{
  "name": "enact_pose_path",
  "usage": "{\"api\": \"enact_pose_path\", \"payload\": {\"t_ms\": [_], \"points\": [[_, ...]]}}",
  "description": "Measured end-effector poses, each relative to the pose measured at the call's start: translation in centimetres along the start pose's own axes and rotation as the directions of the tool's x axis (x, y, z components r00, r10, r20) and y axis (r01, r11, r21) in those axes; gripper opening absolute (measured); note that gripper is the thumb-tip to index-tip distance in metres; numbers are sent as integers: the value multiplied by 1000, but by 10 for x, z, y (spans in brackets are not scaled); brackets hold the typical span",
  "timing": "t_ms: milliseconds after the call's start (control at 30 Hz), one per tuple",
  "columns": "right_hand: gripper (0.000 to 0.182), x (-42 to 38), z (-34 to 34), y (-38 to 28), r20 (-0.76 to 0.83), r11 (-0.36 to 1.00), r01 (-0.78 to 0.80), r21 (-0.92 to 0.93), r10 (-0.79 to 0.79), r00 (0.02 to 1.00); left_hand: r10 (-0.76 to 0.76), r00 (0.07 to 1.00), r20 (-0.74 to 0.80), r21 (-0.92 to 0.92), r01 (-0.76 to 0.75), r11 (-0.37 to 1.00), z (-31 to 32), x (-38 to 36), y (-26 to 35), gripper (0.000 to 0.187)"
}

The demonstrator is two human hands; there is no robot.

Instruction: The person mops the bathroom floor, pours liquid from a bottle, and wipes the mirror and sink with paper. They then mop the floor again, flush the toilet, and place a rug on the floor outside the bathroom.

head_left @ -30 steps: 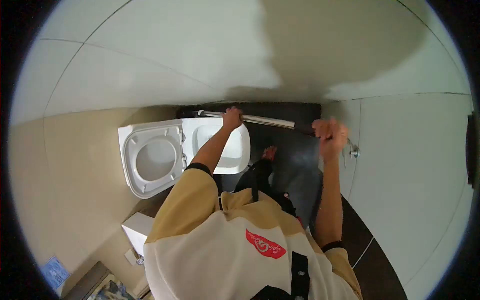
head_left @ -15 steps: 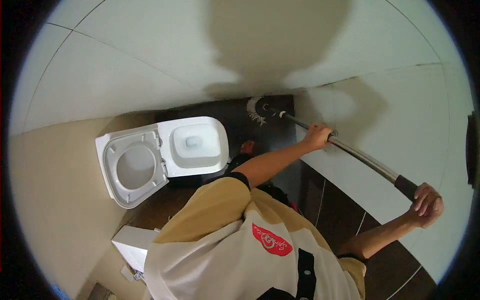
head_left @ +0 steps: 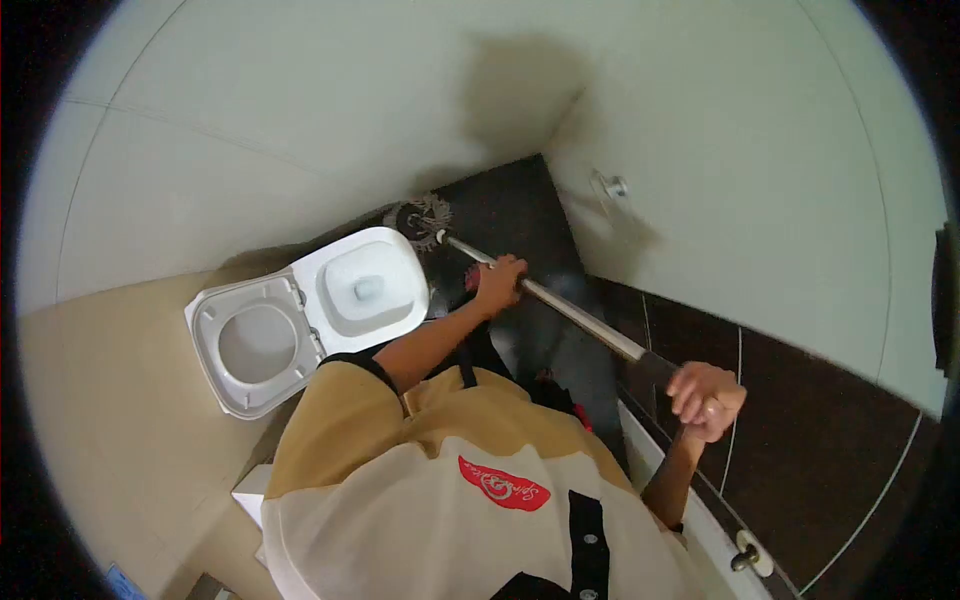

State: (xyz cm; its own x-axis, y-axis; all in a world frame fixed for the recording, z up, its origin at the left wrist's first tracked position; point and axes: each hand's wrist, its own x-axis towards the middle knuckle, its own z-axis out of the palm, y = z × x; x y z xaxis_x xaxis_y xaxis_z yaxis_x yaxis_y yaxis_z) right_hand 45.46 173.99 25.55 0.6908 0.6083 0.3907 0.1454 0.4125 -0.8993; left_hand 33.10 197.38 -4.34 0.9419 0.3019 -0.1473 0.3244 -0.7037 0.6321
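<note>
A mop runs diagonally across the view, its round, grey-fringed head (head_left: 418,222) on the dark floor between the toilet and the wall. My left hand (head_left: 501,285) wraps around the middle of the metal mop handle (head_left: 580,318). At the upper end, my right hand (head_left: 707,400) is closed over the dark grip (head_left: 655,370). The white toilet (head_left: 372,283), with its seat and lid raised, stands just left of the mop head. My foot shows in part behind my left hand.
Pale tiled walls (head_left: 330,100) meet in a corner beyond the mop. A white door or panel (head_left: 720,290) with a small metal fitting (head_left: 615,187) is on the right. A door edge with a metal lock (head_left: 748,555) is at lower right. A white box-like object (head_left: 250,490) sits lower left.
The mop head has moved left, from the corner to beside the toilet. Both my hands have shifted left, still on the handle. The camera view has turned, and a door edge now shows.
</note>
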Motion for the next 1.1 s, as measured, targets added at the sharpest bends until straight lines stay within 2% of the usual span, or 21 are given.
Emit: {"api": "enact_pose_path", "payload": {"t_ms": [33,133,233,300,400,500,533,567,600,633,667,700,733,767,867,900,933,1000,1033,1067,1100], "points": [[47,-15,-4,-8,-54,998,-37,-60,34,998,-31,999,43,15,30,999,11,2,11,27],[45,-77,-43,-36,-147,990,-28,-140,8,989,-113,978,173,86,99,991,56,-1,54,24],[41,-149,-63,-69,-258,973,19,-230,-80,963,-2,994,109,102,-9,995,125,3,101,23],[35,-196,-64,-78,-329,948,42,-317,-151,932,67,991,112,194,-88,977,148,9,137,19],[33,-287,-76,-50,-433,891,-71,-448,-146,890,114,983,141,304,-152,940,196,9,149,19],[35,-330,-101,-105,-658,760,-459,-461,54,751,106,959,261,290,-183,939,220,-20,195,25],[34,-340,-122,-120,-606,854,-274,-442,-59,793,97,942,321,277,-191,942,227,-38,216,28],[33,-339,-124,-167,-764,784,-534,-318,121,633,118,925,360,242,-215,946,257,-56,231,33],[30,-340,-137,-205,-692,782,-495,-379,116,712,139,910,391,210,-235,949,284,-72,246,37],[27,-341,-151,-243,-611,783,-446,-433,110,784,235,871,432,165,-333,929,238,-99,303,39],[24,-343,-164,-281,-524,788,-390,-477,102,846,324,861,392,129,-400,907,239,-124,327,40],[21,-340,-169,-289,-423,842,-304,-445,101,900,411,844,344,99,-469,878,243,-142,345,40],[17,-337,-174,-297,-317,892,-226,-392,99,943,398,832,386,8,-435,900,244,-157,353,41],[14,-338,-178,-295,-209,912,-176,-370,103,972,388,814,432,-85,-392,916,239,-167,360,41],[9,-337,-187,-282,122,962,-49,-268,85,989,342,760,552,-45,-383,923,202,-181,343,38],[9,-337,-189,-277,231,975,-15,-223,68,970,322,789,523,-9,-373,928,198,-187,325,36],[8,-338,-188,-270,247,981,2,-194,47,968,305,816,491,28,-364,931,196,-191,303,34],[6,-343,-166,-227,177,986,-4,-164,33,984,98,873,478,132,-182,974,185,-194,256,34],[5,-346,-151,-200,141,987,-8,-161,31,990,85,883,461,171,-183,968,170,-191,229,36],[4,-349,-131,-167,104,986,-14,-169,32,994,-8,928,373,212,-77,974,190,-193,176,37],[3,-353,-109,-131,72,983,-17,-185,31,997,13,976,216,325,-85,942,176,-191,154,41]]}}
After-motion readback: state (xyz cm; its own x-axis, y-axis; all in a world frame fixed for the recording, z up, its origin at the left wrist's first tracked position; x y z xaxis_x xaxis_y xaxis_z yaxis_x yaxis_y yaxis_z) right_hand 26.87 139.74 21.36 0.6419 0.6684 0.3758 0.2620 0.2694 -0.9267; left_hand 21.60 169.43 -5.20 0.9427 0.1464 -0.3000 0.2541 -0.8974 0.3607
